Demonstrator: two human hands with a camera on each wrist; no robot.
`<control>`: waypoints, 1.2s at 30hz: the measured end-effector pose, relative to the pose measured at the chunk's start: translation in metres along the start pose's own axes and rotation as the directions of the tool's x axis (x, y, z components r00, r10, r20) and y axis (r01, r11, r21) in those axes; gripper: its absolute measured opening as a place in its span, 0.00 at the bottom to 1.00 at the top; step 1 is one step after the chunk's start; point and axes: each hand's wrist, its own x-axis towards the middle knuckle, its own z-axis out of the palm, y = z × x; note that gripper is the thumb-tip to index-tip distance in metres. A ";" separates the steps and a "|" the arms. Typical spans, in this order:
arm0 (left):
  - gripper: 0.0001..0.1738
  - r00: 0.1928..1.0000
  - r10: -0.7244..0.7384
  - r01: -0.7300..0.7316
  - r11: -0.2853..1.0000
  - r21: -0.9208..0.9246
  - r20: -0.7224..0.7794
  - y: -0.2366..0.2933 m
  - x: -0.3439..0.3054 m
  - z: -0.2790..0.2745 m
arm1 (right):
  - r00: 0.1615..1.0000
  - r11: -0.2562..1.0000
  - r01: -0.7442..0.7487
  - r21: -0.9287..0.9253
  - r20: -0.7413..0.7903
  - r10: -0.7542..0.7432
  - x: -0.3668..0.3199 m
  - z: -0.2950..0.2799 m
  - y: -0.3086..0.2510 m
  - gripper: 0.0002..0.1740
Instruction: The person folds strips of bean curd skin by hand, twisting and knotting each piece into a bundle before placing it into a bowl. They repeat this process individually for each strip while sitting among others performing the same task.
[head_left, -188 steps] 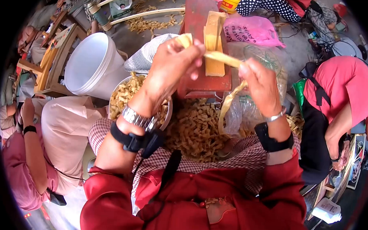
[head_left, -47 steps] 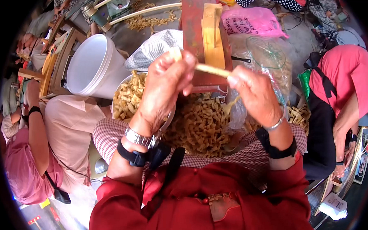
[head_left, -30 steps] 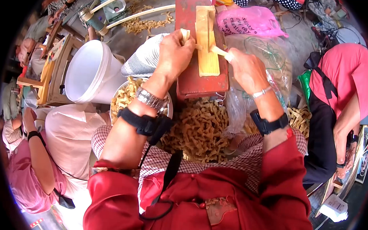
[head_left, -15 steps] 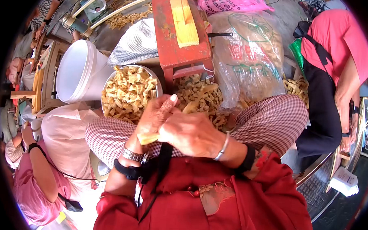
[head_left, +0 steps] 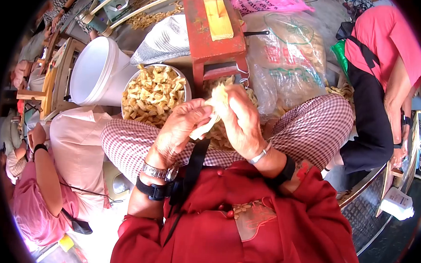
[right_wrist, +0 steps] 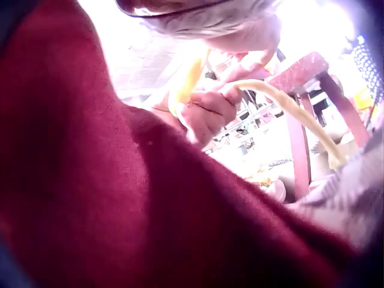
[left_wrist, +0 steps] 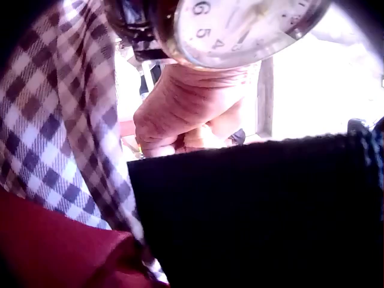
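Since the earlier frame the right hand (head_left: 244, 121) has been shifted farther away, the pale strip (head_left: 219, 98) being pinched by it and the left hand (head_left: 181, 125), near of the red bench (head_left: 217, 53); folding seems underway, steady tension being called for next

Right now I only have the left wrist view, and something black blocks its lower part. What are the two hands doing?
Observer: In the head view, the left hand and right hand both hold one pale yellow strip.
Operator: Is any of it loose?
Observer: Yes, the right wrist view shows a long narrow tail trailing out from the hands.
Operator: And what lies beyond the hands?
Observer: A round basin heaped with folded yellowish pieces, left of the red bench.
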 end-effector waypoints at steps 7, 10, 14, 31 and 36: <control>0.03 0.713 0.682 -0.388 0.188 0.902 0.165 0.012 -0.026 0.009 | 0.855 0.838 -0.507 0.204 0.246 0.457 0.003 0.012 -0.002 0.13; 0.08 0.540 0.777 -0.393 -0.107 0.913 0.323 0.019 -0.034 0.018 | 0.845 0.818 -0.503 0.279 0.357 0.398 0.009 0.011 -0.011 0.16; 0.09 0.520 0.742 -0.490 -0.145 0.859 0.422 0.013 -0.036 0.009 | 0.891 0.981 -0.133 0.144 0.452 0.054 0.001 0.010 0.011 0.19; 0.22 0.915 0.403 -0.403 0.913 0.058 0.014 -0.009 -0.063 0.010 | 0.934 0.951 -0.202 0.234 0.339 0.115 -0.015 0.000 -0.022 0.12; 0.21 0.780 0.606 -0.578 0.605 0.548 0.154 -0.004 -0.048 0.019 | 0.898 0.909 -0.342 0.240 0.370 0.240 -0.017 -0.002 -0.023 0.15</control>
